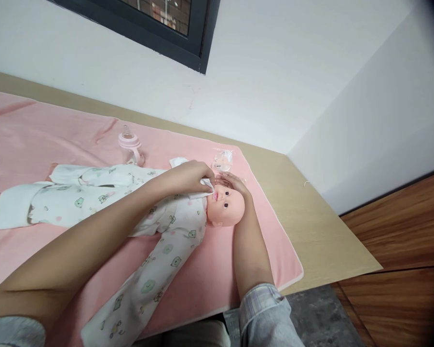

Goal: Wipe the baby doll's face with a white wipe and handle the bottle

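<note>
A baby doll (217,214) lies on its back, its bald head toward the right, dressed in a white suit (173,212) with small printed animals. My left hand (197,174) reaches across its chest and pinches a white cloth (207,183) beside the doll's mouth. Part of that cloth is hidden under my fingers. Along the far side of the doll's head lies my right hand (234,182), fingers stretched out and resting against the head, with the wrist curving round its crown.
Under the doll a pink blanket (217,270) covers much of the wooden table (311,226). A pink-capped baby bottle (130,147) stands beyond the doll's body. Near the head is a clear round object (223,160). A white wall (256,86) with a dark-framed window (198,48) rises behind.
</note>
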A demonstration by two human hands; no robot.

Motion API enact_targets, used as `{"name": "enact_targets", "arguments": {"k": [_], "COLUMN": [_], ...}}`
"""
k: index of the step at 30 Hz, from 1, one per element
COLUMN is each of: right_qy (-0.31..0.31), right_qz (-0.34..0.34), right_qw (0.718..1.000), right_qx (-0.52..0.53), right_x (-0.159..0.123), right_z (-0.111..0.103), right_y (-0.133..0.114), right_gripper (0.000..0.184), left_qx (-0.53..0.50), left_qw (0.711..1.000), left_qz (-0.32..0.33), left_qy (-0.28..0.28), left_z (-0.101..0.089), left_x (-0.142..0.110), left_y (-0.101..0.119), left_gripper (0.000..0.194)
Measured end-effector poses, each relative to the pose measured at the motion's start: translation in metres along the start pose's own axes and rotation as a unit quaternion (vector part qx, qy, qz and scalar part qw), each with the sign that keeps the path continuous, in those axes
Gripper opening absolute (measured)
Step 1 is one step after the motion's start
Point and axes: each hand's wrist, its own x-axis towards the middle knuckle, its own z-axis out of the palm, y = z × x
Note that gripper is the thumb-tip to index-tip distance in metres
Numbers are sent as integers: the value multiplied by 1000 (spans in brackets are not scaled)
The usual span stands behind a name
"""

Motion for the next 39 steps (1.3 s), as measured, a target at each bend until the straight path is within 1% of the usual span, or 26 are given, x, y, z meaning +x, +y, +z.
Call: {"name": "enact_targets", "arguments": {"k": [3,6,9,12,19,22,25,28,31,35,39], "right_qy": [-1,-4,-11,-16,-26,-26,-32,-29,-27,-37,-36], "right_qz": [-3,-7,-5,-10,-14,-12,-11,-13,-8,-14,-15], "right_qw": [1000,1000,1000,1000,1000,1000,999,999,999,999,999], "right_qx": [-5,-11,-7,-9,-7,-12,-26,-26,-18,-19,-18], "right_x": [-1,-1,3,6,10,7,2,-1,3,7,6], "right_z": [2,2,-1,-5,-10,-6,0,2,-2,-7,-6], "right_y": [-1,-1,-1,1,5,2,-2,-4,-1,2,2], "right_gripper": [24,30,25,20,24,26,29,30,30,30,30], "left_qx": [3,9,21,26,27,2,-35,-48,-33,-32,-35], "left_qw": [1000,1000,999,999,998,997,997,997,998,998,998], "left_qz": [-9,-1,19,26,39,54,62,58,49,45,30], "left_qy": [5,13,35,37,52,46,26,9,6,19,30], "left_z": [1,3,5,8,8,6,6,8,10,12,14], "left_x": [1,2,4,6,5,3,2,2,2,3,4], "left_y": [3,2,-1,-2,-2,-2,1,6,11,10,6], "left_gripper": [20,21,21,23,23,22,19,18,20,19,21]}}
